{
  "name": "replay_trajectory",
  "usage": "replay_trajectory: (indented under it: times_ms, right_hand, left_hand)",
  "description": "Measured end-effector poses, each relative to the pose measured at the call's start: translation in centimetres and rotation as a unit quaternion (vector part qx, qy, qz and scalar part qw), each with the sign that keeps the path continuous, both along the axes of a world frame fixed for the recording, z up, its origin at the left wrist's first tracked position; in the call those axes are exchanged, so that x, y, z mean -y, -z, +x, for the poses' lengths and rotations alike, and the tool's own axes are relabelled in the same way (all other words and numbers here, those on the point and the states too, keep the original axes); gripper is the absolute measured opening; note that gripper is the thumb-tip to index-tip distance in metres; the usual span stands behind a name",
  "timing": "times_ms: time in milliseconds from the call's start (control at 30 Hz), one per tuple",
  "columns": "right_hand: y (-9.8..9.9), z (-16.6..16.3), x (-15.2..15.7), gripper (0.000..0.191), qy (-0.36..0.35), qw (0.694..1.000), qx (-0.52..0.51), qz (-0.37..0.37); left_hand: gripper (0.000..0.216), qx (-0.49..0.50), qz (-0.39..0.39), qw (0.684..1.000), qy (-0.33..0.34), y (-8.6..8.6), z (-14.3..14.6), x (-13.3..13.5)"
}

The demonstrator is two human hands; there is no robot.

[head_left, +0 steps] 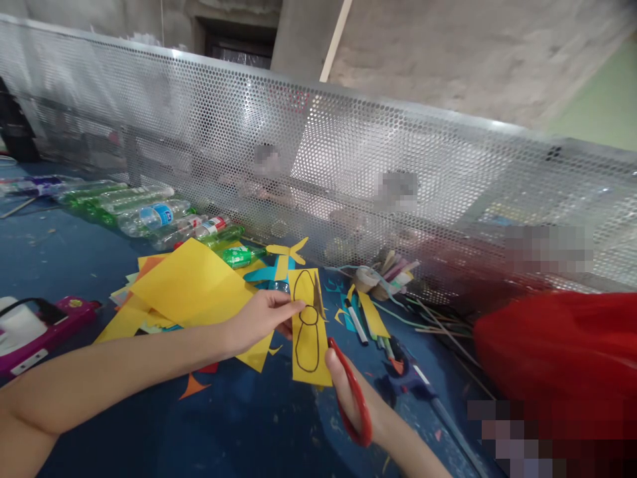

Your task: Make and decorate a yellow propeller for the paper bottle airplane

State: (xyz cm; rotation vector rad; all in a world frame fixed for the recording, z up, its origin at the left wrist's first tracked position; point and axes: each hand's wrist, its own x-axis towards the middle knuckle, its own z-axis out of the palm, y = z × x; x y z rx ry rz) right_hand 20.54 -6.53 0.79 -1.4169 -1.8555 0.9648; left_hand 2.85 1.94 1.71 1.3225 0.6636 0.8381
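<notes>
Yellow strip (309, 335) (with black outlines) is in the left hand (263, 315).

Your paper strip (309, 342): yellow, bearing a black-line figure of two long lobes joined by a circle. Your scissors (365, 421): red handle. Your paper sheets (194, 285): mostly yellow, orange showing at one edge. Loose scrap (193, 386): orange. Cut-out blades (286, 251): yellow, above turquoise paper (262, 273). Your desk (239, 425): dark blue, flecked with pale specks. Bottles (130, 224): green and clear; you see one blue-and-white label (156, 215), one red-and-white label (213, 226). Power strip (60, 330): magenta; plug (20, 328), white. Marker (355, 318): white and black. Mesh panel (199, 113) facing you: silver-grey, patterned with round holes.
</notes>
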Motion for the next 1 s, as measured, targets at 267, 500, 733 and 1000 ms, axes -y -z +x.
replay_trajectory:
  times_ms: [267, 500, 733, 1000]
  right_hand:
    - [0.0, -0.4, 0.1, 0.072, 0.035, 0.998, -0.035, -0.042]
    - [1.1, -0.8, -0.1, 0.075, 0.072, 0.988, -0.104, -0.087]
    - [2.1, -0.8, -0.2, 0.068, 0.119, 0.985, -0.099, -0.071]
    - [2.3, -0.7, -0.4, 0.067, 0.114, 0.988, -0.082, -0.061]
  left_hand:
    - [0.04, 0.014, -0.032, 0.999, 0.012, 0.2, 0.1, 0.2]
    - [0.039, 0.028, -0.048, 0.998, 0.02, 0.4, 0.2, 0.5]
    - [0.037, 0.041, -0.084, 0.995, 0.03, 0.5, 0.3, 0.7]
    - [0.038, 0.044, -0.082, 0.995, 0.042, 0.7, 0.3, 0.6]
